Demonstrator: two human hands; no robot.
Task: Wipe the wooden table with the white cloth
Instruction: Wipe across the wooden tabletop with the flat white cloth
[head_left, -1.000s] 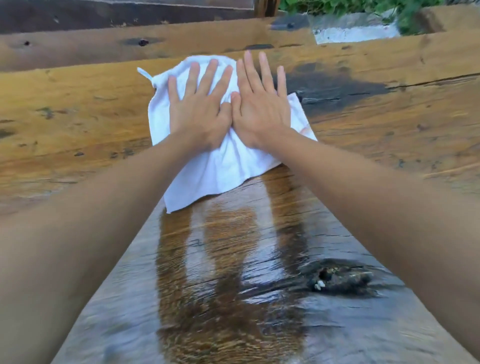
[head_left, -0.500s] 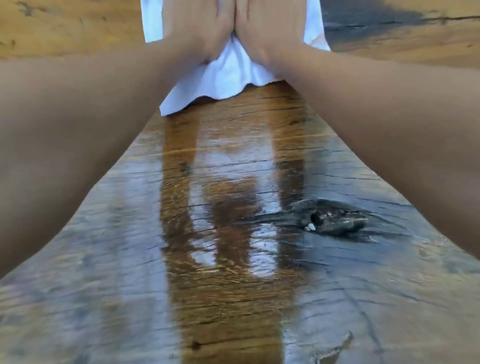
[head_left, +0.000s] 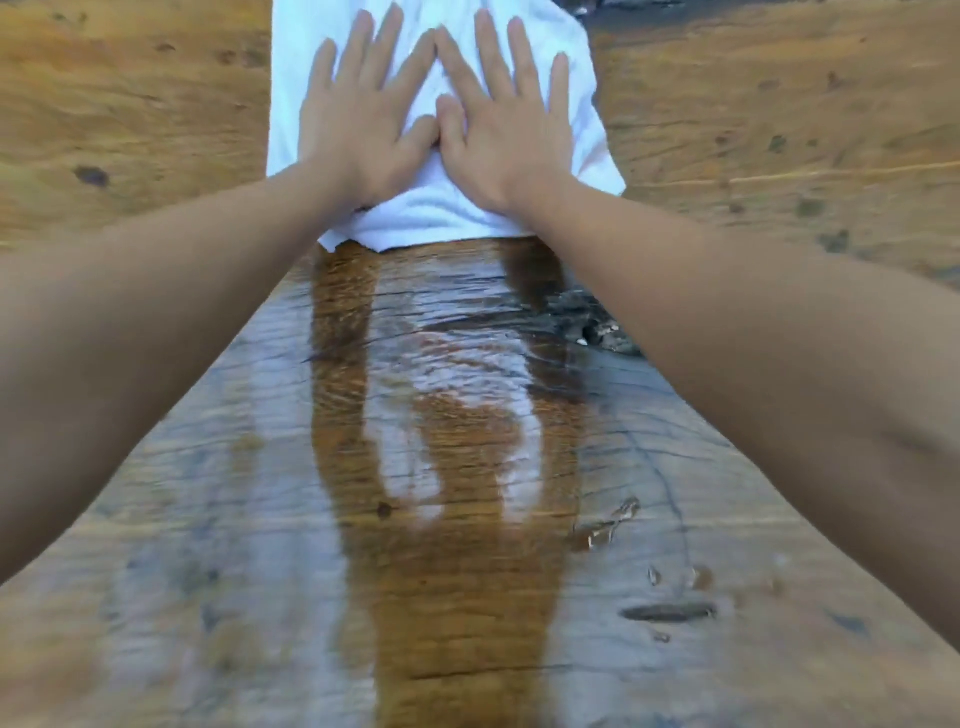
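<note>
Pressing the white cloth (head_left: 431, 218) onto the wet wooden table (head_left: 156, 104), both hands (thumbs touching) lie flat, fingers (head_left: 395, 31) spread.

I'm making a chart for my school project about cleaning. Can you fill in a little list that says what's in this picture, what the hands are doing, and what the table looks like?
place: wooden table, seen from above
cloth: white cloth, spread flat at the far end of the wet strip
left hand: left hand flat on the cloth, fingers spread
right hand: right hand flat on the cloth, fingers spread
hands together: thumbs touching in the middle
table near the camera: wet shiny strip between the arms
table at the sides: looks dry and dull
mark: dark knot by the right forearm
</note>
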